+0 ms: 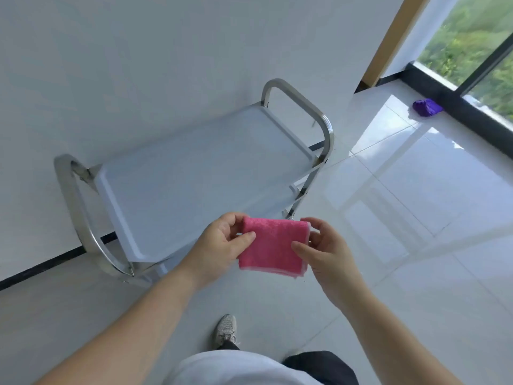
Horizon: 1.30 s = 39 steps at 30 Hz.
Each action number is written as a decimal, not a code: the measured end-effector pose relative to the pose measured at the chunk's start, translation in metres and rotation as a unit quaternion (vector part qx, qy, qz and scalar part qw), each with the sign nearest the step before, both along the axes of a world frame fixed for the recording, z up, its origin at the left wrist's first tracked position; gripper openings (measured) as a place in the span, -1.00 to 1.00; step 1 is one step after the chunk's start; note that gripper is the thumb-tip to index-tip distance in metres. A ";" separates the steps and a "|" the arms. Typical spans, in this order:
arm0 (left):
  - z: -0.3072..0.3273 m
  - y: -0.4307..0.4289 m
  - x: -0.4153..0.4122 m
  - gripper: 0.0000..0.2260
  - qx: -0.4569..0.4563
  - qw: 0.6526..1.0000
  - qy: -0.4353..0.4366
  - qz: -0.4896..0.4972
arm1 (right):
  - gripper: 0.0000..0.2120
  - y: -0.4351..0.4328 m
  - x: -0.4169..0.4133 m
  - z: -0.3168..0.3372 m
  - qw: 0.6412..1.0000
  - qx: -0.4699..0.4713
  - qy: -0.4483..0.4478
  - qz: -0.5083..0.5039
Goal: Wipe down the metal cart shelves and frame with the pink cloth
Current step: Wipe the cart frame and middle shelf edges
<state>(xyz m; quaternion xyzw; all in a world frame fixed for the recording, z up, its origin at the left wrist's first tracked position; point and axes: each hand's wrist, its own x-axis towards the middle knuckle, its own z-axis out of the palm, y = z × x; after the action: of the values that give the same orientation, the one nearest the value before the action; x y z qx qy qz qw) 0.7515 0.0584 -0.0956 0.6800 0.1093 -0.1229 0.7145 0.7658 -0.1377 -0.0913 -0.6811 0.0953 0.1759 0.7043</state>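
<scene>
A pink cloth, folded into a neat square, is held up in the air between two bare hands, just in front of the near edge of a metal cart. The left hand pinches the cloth's left edge, thumb on top and fingers curled behind. The right hand holds the right edge, where the folded layers show a pale border; its thumb lies on the front face, and its fingers seem to sit behind the fold, though that side is partly hidden.

The cloth looks soft, light and slightly fuzzy, so it will likely drape and unfold if gripped at one corner only. Keeping it folded as a flat pad under the palm should suit wiping.

The cart stands against a white wall. Its top shelf is a smooth, pale tray with a raised rim, and curved shiny handles rise at both ends. A lower shelf shows beneath on the right.

Beyond lies a glossy tiled floor, with a purple bundle near a window. One grey shoe shows below.
</scene>
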 end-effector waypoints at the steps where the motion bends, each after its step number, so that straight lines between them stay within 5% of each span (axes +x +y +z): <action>1: -0.001 -0.005 0.003 -0.89 0.008 1.000 0.003 0.015 | -0.60 -0.004 0.010 -0.003 1.000 -0.007 0.002 0.020; 9: 0.003 -0.076 -0.014 -0.87 0.049 0.969 0.024 0.241 | -0.64 -0.041 0.080 -0.015 0.969 -0.036 -0.037 0.242; 19: -0.010 -0.164 -0.109 -0.81 0.017 0.871 0.059 0.487 | -0.61 -0.041 0.056 -0.021 0.853 -0.099 -0.077 0.506; 31: -0.084 -0.151 -0.182 -0.83 0.014 0.791 0.079 0.607 | -0.65 0.017 -0.006 -0.069 0.773 -0.170 -0.167 0.587; 39: -0.206 -0.106 -0.157 -0.86 0.033 0.747 0.118 0.654 | -0.62 0.086 0.023 -0.205 0.652 -0.178 -0.314 0.667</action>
<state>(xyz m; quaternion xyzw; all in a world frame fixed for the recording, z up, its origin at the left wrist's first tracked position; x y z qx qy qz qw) 0.5941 -0.0471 -0.3014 0.4456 0.6147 0.2987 0.5783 0.7891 -0.0517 -0.2960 -0.6886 -0.5815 0.3535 0.2505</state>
